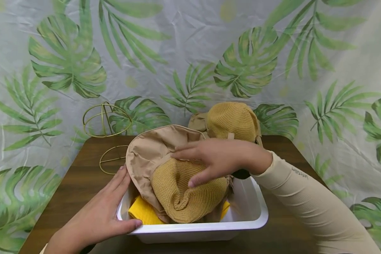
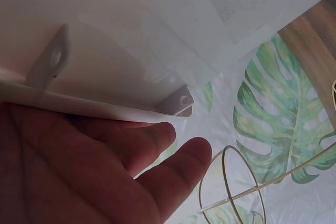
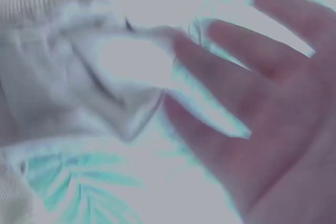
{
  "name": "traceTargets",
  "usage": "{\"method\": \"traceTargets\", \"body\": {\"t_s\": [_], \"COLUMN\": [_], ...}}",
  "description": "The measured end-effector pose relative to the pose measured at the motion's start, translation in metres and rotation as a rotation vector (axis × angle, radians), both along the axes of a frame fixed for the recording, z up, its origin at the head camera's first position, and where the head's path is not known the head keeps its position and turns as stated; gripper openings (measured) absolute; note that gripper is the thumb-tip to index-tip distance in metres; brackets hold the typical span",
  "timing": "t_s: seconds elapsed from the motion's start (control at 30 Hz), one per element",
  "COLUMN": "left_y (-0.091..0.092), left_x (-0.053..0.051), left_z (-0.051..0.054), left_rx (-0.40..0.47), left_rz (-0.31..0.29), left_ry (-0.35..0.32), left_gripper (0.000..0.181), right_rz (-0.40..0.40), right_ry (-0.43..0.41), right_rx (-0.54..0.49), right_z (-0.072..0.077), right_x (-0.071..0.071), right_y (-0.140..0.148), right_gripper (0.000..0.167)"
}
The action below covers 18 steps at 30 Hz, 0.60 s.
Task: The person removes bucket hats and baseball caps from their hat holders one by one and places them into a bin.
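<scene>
A straw-coloured knitted hat (image 1: 165,190) with a wide beige fabric brim lies in a white plastic basin (image 1: 257,217), its crown dented inward. Yellow cloth (image 1: 144,212) shows beneath it. My left hand (image 1: 103,208) rests against the basin's front left corner, thumb on the rim and fingers extended along the side. In the left wrist view, the fingers (image 2: 181,169) lie straight beside the basin's rim (image 2: 121,111). Over the hat hovers my right hand (image 1: 223,157), fingers straight and spread; contact with the brim is unclear. The right wrist view is blurred and overexposed.
Behind the basin at the back right sits a second knitted hat (image 1: 231,120). A gold wire stand (image 1: 103,114) stands at the table's back left. The dark wooden table (image 1: 70,190) ends at a leaf-patterned curtain (image 1: 190,46).
</scene>
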<state>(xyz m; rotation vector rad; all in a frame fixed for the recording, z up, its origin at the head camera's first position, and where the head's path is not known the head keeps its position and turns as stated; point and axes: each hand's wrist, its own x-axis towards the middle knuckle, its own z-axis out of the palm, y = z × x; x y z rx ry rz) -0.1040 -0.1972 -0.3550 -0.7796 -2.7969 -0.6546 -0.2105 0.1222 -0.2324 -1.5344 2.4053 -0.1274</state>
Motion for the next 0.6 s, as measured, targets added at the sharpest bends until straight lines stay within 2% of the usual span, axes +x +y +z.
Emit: {"method": "traceTargets", "body": {"t_s": [0.07, 0.13, 0.23, 0.33, 0.43, 0.6], "left_y": [0.0, 0.0, -0.001, -0.001, 0.0, 0.0], "left_x": [0.0, 0.0, 0.0, 0.0, 0.0, -0.001], "left_z": [0.0, 0.0, -0.001, -0.002, -0.003, -0.002], "left_rx": [0.0, -0.001, -0.003, -0.003, -0.003, -0.012], "left_rz": [0.0, 0.001, 0.006, 0.005, 0.005, 0.007], "left_ry": [-0.004, -0.003, -0.002, 0.0, -0.005, -0.003], "left_gripper": [0.116, 0.116, 0.116, 0.115, 0.115, 0.115], "right_rz": [0.018, 0.001, -0.04, -0.045, -0.032, -0.002], "right_ry": [0.105, 0.167, 0.163, 0.122, 0.108, 0.104], "right_rx": [-0.129, -0.196, -0.178, -0.11, -0.052, -0.014], "right_z": [0.006, 0.004, -0.007, -0.017, -0.023, -0.03], "right_x": [-0.007, -0.019, -0.038, -0.048, -0.047, -0.032], "right_y": [0.003, 0.001, -0.005, -0.012, -0.015, -0.013], "right_gripper": [0.081, 0.083, 0.087, 0.088, 0.089, 0.092]}}
